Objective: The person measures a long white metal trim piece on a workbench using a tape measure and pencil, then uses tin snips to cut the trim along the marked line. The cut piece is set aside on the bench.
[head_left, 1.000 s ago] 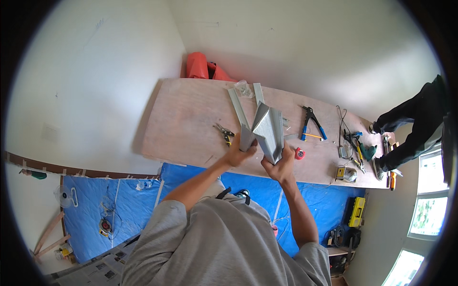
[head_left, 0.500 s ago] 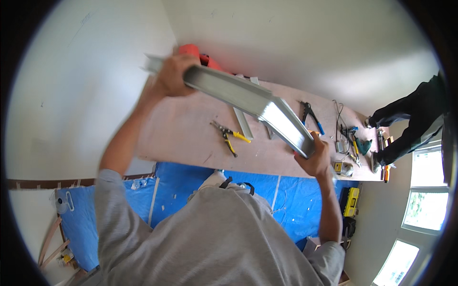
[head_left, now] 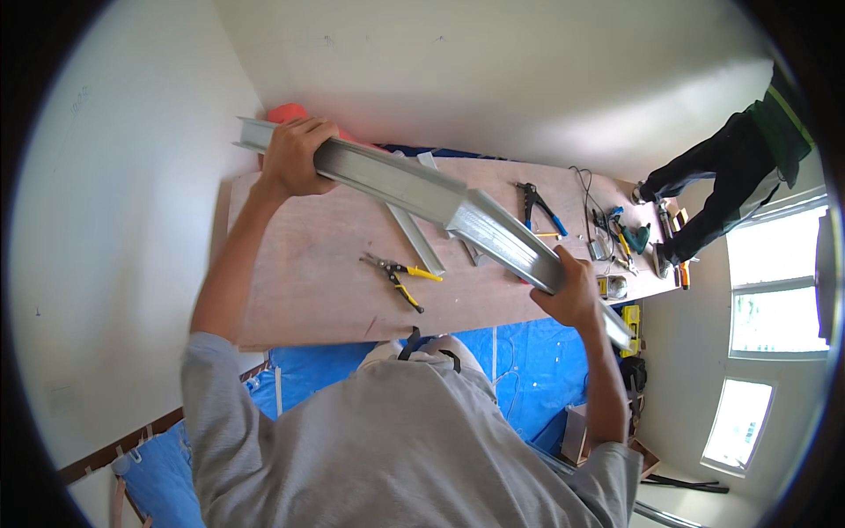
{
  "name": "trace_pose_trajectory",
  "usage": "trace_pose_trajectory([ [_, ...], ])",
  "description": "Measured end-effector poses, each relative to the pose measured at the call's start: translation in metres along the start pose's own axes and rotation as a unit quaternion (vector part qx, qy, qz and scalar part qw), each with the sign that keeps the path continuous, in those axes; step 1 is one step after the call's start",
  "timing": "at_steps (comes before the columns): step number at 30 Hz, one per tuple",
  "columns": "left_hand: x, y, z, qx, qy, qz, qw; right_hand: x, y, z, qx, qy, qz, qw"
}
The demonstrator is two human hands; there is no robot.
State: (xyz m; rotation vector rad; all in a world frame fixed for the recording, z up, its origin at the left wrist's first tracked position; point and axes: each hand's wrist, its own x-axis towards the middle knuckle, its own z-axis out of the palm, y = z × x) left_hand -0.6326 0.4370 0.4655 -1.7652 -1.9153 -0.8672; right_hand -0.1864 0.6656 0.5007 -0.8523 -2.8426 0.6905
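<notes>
A U-shaped galvanized metal channel [head_left: 387, 179], bent near its middle, is held up over the table. My left hand [head_left: 299, 157] is closed around its left part, with a short end sticking out beyond the fist. Its right part slopes down to my right hand [head_left: 570, 289], which grips it, and the far end emerges past my wrist. Below the channel, yellow-handled snips [head_left: 400, 277] lie on the wooden table [head_left: 299, 273]. A loose metal strip [head_left: 415, 238] rests near them, partly hidden under the channel.
A blue-handled hand riveter [head_left: 539, 209], a green power tool [head_left: 636, 236] and a tape measure [head_left: 611, 287] lie at the table's right. Beyond stands another person in dark trousers [head_left: 717, 180]. Something red [head_left: 289, 113] is at the back left. Blue sheeting [head_left: 528, 370] covers the floor.
The channel's bend looks shallower, and its right end now shows past my right wrist. The table and its tools appear shifted left in the view. Both hands still hold the channel.
</notes>
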Motion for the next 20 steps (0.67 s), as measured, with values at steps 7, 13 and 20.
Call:
trace_pose_trajectory([
  [7,-0.032,0.124,0.155,-0.396,0.081,-0.216,0.889,0.051,-0.029,0.082,0.171,0.079,-0.033,0.982],
  [13,0.015,-0.008,-0.003,0.053,-0.089,0.040,0.994,0.022,0.009,-0.018,-0.137,-0.066,0.010,0.988],
  [20,0.022,0.081,0.100,-0.286,0.139,0.004,0.948,0.036,0.000,0.057,0.213,0.017,-0.026,0.977],
])
